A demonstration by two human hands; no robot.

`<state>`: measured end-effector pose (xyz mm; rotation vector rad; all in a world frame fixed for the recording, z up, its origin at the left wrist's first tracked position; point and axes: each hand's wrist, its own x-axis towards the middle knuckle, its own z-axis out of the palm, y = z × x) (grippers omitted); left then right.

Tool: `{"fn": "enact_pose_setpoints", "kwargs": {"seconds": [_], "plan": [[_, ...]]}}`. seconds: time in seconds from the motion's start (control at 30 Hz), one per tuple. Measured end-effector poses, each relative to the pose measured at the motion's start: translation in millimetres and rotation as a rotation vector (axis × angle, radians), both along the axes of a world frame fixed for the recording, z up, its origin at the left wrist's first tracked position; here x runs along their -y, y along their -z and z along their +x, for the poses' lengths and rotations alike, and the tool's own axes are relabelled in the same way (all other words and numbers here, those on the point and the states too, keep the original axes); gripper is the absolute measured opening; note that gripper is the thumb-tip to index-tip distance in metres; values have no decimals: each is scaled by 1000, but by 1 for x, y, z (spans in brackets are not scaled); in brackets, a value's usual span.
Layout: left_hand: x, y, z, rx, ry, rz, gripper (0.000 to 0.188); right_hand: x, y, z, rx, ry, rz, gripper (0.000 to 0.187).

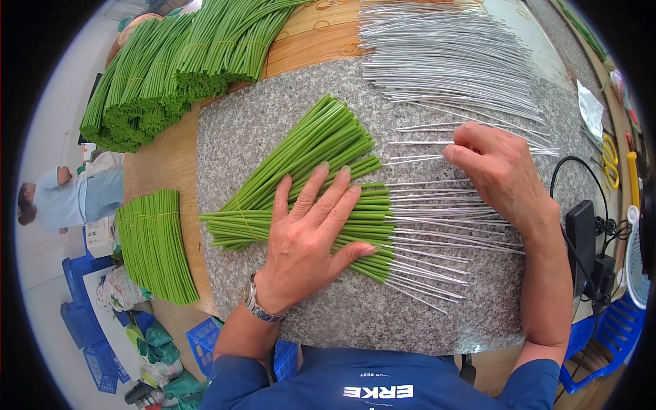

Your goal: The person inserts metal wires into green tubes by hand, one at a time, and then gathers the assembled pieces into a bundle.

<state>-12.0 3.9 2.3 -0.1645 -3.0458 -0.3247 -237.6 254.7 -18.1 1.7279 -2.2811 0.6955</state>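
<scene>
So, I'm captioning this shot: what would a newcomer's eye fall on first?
The bright green stems fanned across the middle of the grey slab, under the flat left hand, with silvery wires jutting rightward from many of them. Then the heap of loose wires at upper right, beyond the pinching right hand, and the piled green bundles at upper left.

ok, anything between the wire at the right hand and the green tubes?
Nothing visible. The right hand pinches a silver wire whose far end reaches the green tubes. The left hand lies across the tubes, back from that end.
</scene>
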Motion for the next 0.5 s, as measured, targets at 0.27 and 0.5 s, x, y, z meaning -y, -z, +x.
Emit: {"fn": "enact_pose_setpoints", "kwargs": {"seconds": [0.27, 0.5], "plan": [[-1, 0, 0, 0, 2, 2, 79, 2, -1, -2, -40, -19, -32, 13], [-1, -2, -1, 31, -12, -21, 82, 8, 2, 0, -27, -41, -73, 15]]}}
